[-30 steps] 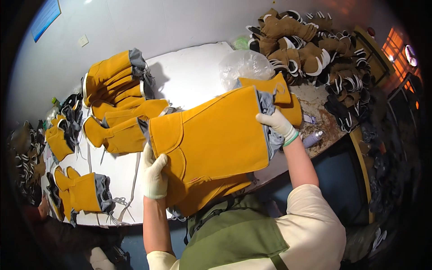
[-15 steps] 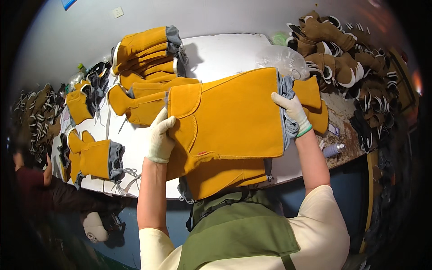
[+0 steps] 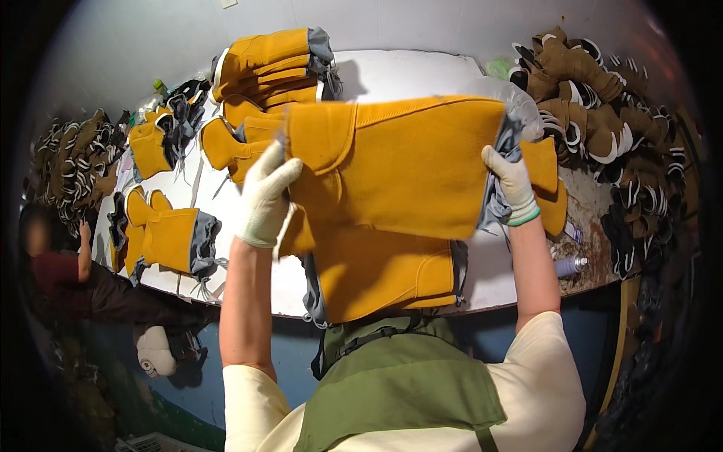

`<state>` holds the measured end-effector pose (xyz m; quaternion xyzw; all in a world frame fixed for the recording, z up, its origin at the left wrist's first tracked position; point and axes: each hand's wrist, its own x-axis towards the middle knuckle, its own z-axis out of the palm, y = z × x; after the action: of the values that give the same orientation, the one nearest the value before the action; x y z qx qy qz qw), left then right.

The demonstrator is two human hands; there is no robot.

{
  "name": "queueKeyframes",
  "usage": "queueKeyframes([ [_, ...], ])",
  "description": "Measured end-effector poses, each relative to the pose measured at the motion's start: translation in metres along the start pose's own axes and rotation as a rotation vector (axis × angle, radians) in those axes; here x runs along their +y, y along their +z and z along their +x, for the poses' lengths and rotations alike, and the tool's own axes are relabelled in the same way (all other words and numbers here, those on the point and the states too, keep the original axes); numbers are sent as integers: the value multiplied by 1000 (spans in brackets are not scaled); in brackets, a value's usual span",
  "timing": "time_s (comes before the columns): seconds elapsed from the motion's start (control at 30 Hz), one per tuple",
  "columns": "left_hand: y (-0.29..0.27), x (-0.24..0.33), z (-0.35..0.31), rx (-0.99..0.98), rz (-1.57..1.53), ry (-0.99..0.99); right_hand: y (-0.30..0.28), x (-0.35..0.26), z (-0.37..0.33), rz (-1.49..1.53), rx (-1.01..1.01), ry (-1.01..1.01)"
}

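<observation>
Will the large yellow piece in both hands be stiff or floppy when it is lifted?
The yellow piece is probably bendable but fairly firm: it spans almost flat between left hand and right hand. Its grey end looks floppier, bunching into folds.

Held yel. piece (image 3: 407, 166) blurry, L edge

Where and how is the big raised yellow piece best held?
Probably by its opposite ends, coming from left and right, as the left hand and right hand do: the yellow piece is broad and longest crosswise, so end grips should keep it spread.
</observation>
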<state>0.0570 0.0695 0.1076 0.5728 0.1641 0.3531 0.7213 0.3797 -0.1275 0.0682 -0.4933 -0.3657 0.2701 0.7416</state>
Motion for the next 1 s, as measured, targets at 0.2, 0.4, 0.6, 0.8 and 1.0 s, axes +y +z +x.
queueKeyframes([
  [0.2,4,31,-12,-70,312,457,-5,-26,2,-869,-164,-658],
  [0.4,17,28,-26,-85,1060,956,-16,9,-9,-799,76,-522],
  [0.6,15,-15,-79,-132,1175,858,-35,30,-51,-300,-39,-139],
  [0.8,-10,-104,-129,-27,1208,849,-56,71,-114,-570,-255,-280],
  [1.0,-20,-143,-162,-35,1279,582,-45,81,-136,-208,21,582],
])
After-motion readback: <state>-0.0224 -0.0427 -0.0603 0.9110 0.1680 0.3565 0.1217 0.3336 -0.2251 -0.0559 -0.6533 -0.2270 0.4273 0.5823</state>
